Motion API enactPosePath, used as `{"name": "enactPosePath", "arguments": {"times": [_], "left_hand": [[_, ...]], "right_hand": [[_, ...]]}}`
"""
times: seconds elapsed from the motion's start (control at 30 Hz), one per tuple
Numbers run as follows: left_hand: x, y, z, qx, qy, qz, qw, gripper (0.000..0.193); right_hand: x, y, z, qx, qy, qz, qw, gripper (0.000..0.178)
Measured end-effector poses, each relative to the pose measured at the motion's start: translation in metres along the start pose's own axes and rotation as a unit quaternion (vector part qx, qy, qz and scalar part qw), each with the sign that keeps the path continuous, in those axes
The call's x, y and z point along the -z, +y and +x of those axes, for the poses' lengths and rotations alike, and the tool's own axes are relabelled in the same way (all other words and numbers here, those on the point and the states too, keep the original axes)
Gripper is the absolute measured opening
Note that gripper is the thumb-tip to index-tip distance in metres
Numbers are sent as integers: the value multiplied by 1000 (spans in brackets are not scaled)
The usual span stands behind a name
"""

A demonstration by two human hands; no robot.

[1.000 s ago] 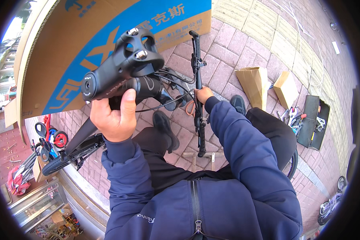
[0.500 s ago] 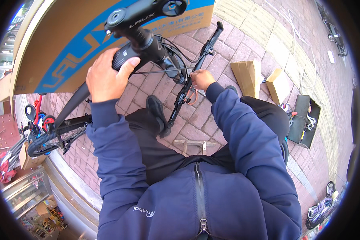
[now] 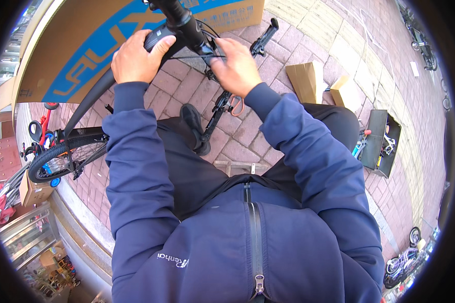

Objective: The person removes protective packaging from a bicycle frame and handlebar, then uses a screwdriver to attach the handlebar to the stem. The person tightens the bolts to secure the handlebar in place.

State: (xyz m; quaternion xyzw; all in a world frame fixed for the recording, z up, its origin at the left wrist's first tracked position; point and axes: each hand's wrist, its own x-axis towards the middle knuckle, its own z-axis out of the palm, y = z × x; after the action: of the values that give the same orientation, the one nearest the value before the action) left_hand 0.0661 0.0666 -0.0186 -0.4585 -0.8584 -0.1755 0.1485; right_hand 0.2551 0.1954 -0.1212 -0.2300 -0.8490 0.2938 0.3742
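My left hand [image 3: 136, 58] is wrapped over the black bicycle frame [image 3: 93, 93] just behind its front end, thumb on top. Against the lower part of the head tube [image 3: 203, 48] is my right hand [image 3: 237, 68], slightly blurred, with thumb and forefinger apart beside the cables; its other fingers are partly hidden. A thin black cable [image 3: 189, 57] runs between the two hands. Below, the detached-looking black handlebar [image 3: 264, 39] hangs slantwise over the paving, passing behind my right hand. An orange loop [image 3: 236, 106] shows near its middle.
A large brown and blue carton [image 3: 98, 65] stands behind the frame. The rear wheel [image 3: 50, 161] is at left. Small cardboard pieces [image 3: 304, 83] and an open dark toolbox [image 3: 381, 144] with tools lie at right. My shoe [image 3: 191, 121] is beside the handlebar.
My right hand has left the handlebar and moved up and left to the head tube and cables. The left hand keeps its hold. The frame's front sits higher in view.
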Motion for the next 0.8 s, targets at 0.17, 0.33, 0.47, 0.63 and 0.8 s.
{"name": "enactPosePath", "arguments": {"times": [0.17, 0.33, 0.47, 0.63, 0.8], "left_hand": [[1, 0, 2, 20, -19, -1, 1000, 78], [2, 1, 3, 40, -33, -9, 999, 77], [3, 0, 4, 42, -36, -9, 998, 78], [3, 0, 3, 46, -41, -8, 998, 79], [4, 1, 3, 45, -39, -8, 998, 79]], "right_hand": [[-10, -38, -12, -17, -82, -55, 995, 72], [-10, -38, -14, -3, -77, -77, 994, 76], [-11, -33, -15, -2, -83, -65, 994, 68], [-11, -31, -17, 1, -77, -58, 995, 66], [-10, -32, -17, 4, -69, -60, 996, 66]]}}
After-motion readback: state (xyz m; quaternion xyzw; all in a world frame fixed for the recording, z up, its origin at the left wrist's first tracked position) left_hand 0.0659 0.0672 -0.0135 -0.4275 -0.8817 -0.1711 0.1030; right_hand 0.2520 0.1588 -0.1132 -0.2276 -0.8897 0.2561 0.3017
